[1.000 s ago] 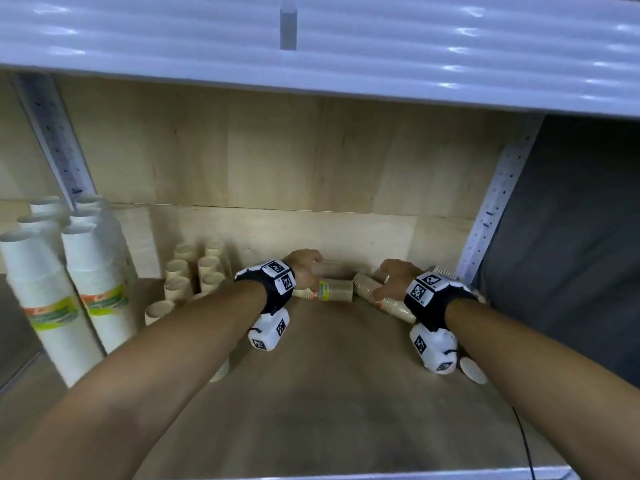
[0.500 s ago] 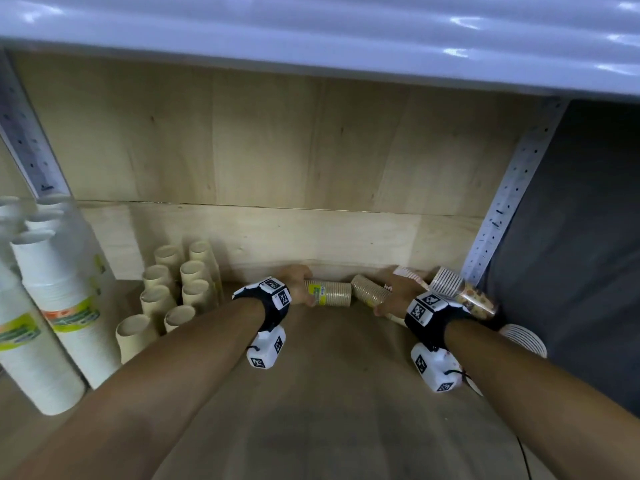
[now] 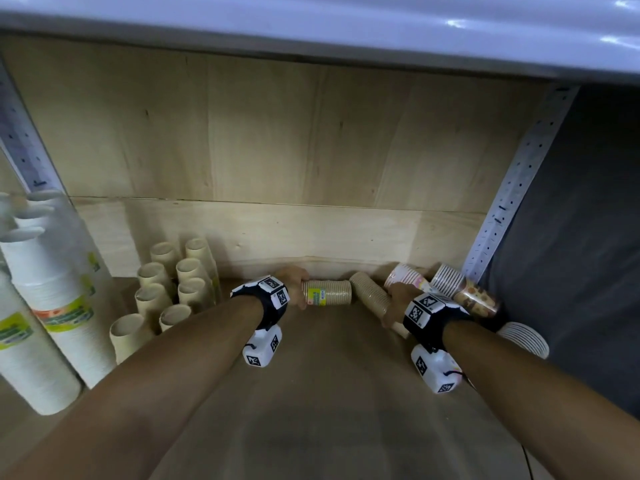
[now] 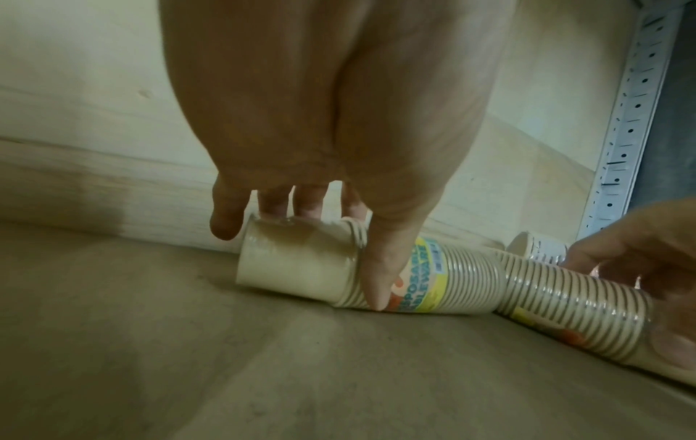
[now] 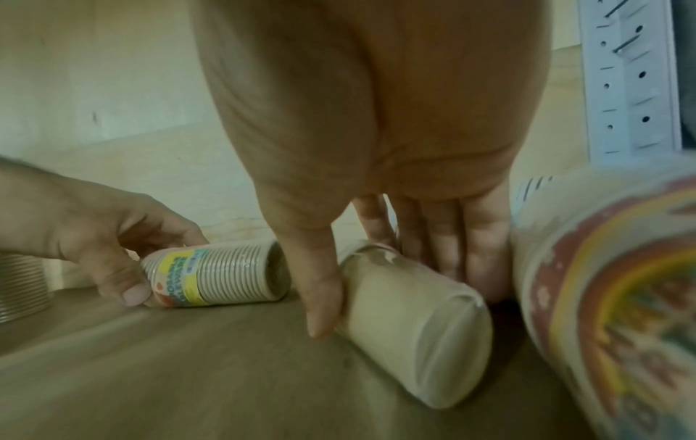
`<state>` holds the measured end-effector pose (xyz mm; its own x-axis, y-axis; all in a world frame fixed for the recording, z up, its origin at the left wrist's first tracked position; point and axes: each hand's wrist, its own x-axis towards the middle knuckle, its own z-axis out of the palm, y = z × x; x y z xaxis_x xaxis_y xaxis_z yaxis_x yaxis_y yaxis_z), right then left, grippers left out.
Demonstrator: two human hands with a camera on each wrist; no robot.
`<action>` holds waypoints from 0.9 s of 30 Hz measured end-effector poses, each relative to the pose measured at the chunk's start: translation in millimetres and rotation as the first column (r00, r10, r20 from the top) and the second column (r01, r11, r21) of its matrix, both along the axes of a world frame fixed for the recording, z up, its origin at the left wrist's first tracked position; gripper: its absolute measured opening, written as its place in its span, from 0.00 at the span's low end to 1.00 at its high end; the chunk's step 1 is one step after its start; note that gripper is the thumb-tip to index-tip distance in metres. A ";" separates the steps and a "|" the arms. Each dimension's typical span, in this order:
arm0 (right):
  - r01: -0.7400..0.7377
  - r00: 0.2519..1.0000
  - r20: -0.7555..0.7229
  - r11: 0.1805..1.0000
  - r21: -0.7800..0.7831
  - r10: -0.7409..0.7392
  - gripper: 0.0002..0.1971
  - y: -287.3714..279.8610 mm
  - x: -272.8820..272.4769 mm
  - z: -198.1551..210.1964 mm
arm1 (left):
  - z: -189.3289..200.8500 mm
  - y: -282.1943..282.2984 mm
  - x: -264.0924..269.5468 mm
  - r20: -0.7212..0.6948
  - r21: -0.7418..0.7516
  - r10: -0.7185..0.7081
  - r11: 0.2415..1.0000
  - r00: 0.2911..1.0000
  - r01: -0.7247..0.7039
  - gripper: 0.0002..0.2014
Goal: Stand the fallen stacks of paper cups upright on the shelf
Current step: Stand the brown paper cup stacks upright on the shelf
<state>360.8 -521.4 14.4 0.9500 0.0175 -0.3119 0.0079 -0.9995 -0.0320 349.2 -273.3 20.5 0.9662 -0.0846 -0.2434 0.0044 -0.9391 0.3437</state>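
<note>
Two beige stacks of paper cups lie on their sides at the back of the wooden shelf [image 3: 329,393]. My left hand [image 3: 294,284] grips the labelled stack [image 3: 327,292] [image 4: 376,274] [image 5: 214,277] near its base, thumb in front, fingers behind. My right hand [image 3: 398,299] grips the second beige stack [image 3: 372,296] [image 5: 410,321] [image 4: 572,309], which lies at an angle with its mouth toward the first. Further right lie a pink patterned stack [image 3: 405,277], a brown patterned stack [image 3: 464,291] [image 5: 610,297] and a white stack [image 3: 526,339].
Several beige cup stacks [image 3: 173,289] stand upright at the back left. Tall white cup stacks [image 3: 45,306] stand at the far left. A perforated metal post [image 3: 512,188] bounds the right side, a white shelf [image 3: 311,26] hangs overhead.
The head view has dropped and moved closer. Both hands have settled round their fallen stacks, which lie in nearly the same places.
</note>
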 end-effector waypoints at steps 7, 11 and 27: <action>0.065 0.998 0.010 0.993 0.097 -0.067 0.43 -3.8 -2.0 4.4 | 9.4 -0.9 -4.5 -0.020 -0.019 -0.020 1.000 1.000 0.019 0.38; 0.041 0.997 0.055 0.984 0.171 -0.051 0.36 -2.7 -7.1 13.4 | 21.5 -1.1 -7.7 0.023 0.026 -0.031 0.999 0.999 0.030 0.34; -0.024 0.953 0.297 0.967 0.253 -0.054 0.13 24.7 -33.8 55.9 | 85.1 -12.0 -35.9 0.210 -0.047 -0.121 0.990 0.970 0.134 0.19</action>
